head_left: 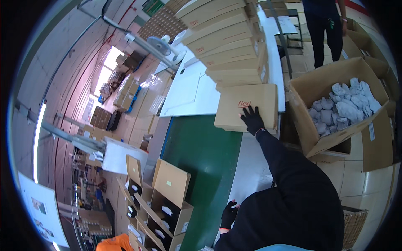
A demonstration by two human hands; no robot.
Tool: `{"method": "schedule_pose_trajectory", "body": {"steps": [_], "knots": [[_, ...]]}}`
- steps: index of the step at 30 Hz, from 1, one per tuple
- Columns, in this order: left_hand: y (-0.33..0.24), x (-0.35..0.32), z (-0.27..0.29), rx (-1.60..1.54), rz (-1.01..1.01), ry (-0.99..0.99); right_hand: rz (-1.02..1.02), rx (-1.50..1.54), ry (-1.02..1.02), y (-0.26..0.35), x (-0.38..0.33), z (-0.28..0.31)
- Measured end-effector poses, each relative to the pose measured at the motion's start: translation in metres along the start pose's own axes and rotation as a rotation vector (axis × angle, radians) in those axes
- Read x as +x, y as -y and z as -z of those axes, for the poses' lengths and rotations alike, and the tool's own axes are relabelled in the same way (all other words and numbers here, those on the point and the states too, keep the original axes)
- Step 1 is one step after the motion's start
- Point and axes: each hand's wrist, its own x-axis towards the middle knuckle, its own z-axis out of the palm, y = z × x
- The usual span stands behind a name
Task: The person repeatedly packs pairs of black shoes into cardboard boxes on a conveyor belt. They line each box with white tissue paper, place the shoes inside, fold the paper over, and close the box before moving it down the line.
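My right hand, in a black glove with bare fingertips, lies with fingers spread on the top of a closed brown cardboard box. That box sits at the near end of a white table, in front of a tall stack of similar boxes. Lower down, my left hand, gloved the same way, is over the grey edge strip beside the green conveyor belt. Its fingers look loosely bent and apart, and I see nothing in them.
Open boxes with dark contents stand at the belt's lower left. On the right is a large carton filled with crumpled white paper. A person in dark clothes stands beyond it. Part of an orange garment shows at the bottom left.
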Motion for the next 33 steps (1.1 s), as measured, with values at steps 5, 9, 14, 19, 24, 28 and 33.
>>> {"method": "schedule_pose_trajectory", "body": {"steps": [5, 9, 14, 19, 24, 28, 33], "knots": [[0.092, -0.044, -0.017, -0.165, 0.199, 0.001, 0.003, -0.042, 0.203, 0.003, 0.005, 0.011], [0.172, -0.073, -0.037, -0.613, -0.137, -0.084, 0.018, -0.052, 0.256, 0.004, 0.015, 0.018], [0.108, -0.083, -0.013, -0.175, 0.376, -0.135, 0.022, -0.083, 0.248, -0.01, 0.027, 0.015], [0.08, -0.075, -0.004, -0.066, 0.411, -0.136, 0.004, -0.096, 0.269, -0.008, 0.04, 0.017], [0.138, -0.062, -0.016, -0.377, 0.428, -0.093, 0.006, -0.118, 0.304, -0.006, 0.057, 0.013], [0.109, -0.066, -0.012, -0.278, 0.343, -0.128, -0.013, -0.132, 0.326, -0.014, 0.069, 0.01], [0.091, -0.084, -0.022, -0.208, 0.478, -0.145, -0.004, -0.128, 0.307, -0.023, 0.086, 0.002]]}}
